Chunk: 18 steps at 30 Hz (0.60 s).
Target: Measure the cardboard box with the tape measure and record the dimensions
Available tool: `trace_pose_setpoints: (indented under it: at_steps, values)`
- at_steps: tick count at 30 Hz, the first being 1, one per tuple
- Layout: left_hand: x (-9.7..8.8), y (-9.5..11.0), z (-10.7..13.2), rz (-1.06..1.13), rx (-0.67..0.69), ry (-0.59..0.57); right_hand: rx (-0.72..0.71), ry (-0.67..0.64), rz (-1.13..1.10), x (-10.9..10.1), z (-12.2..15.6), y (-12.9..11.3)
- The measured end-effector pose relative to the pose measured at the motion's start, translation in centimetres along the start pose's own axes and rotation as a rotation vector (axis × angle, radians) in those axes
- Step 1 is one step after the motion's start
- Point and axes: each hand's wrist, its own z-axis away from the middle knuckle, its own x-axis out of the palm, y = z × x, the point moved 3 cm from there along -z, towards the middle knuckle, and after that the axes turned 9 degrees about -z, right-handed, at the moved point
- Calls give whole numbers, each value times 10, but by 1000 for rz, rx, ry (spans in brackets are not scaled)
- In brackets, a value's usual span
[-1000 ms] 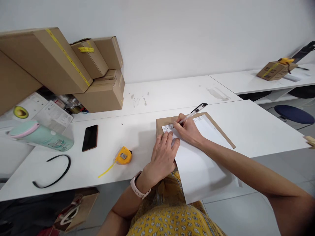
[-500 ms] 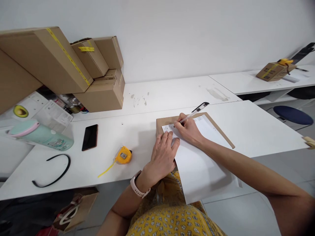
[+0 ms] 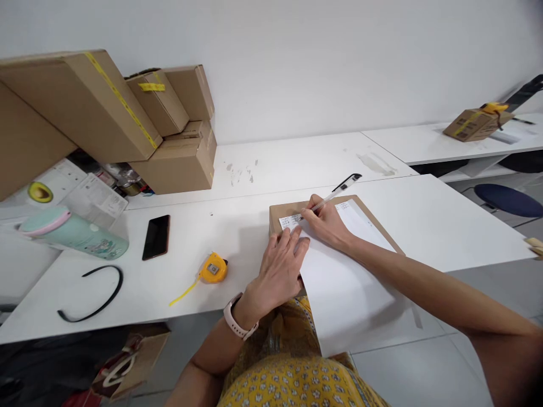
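My right hand [image 3: 328, 226] grips a pen [image 3: 339, 187] with a clear barrel and black end, its tip down on a white sheet of paper [image 3: 339, 299]. Rows of small handwriting, too small to read, run along the sheet's top edge. Under the paper lies a brown cardboard box [image 3: 275, 215], and the sheet hangs past the table's front edge. My left hand [image 3: 282, 260] rests flat on the paper's left side, fingers stretched out, just below the writing. A pale pink watch band is on that wrist.
Left of my hands lie a yellow tape measure [image 3: 213, 268] with its blade partly out, a phone [image 3: 156, 237], a black headband [image 3: 114, 297] and a mint green bottle [image 3: 93, 237]. Cardboard boxes [image 3: 178, 164] are stacked at the back left. A blue stool [image 3: 509, 199] stands at right.
The view has shifted very slightly. Both hands stay almost in place, with the pen still on the same part of the sheet.
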Motion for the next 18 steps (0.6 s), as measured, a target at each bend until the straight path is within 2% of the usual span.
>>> trace_pose_setpoints:
  at_steps: [18]
  values:
    - [-1,1,-3,-33,8,5,-12,-28,63,0,2,-4]
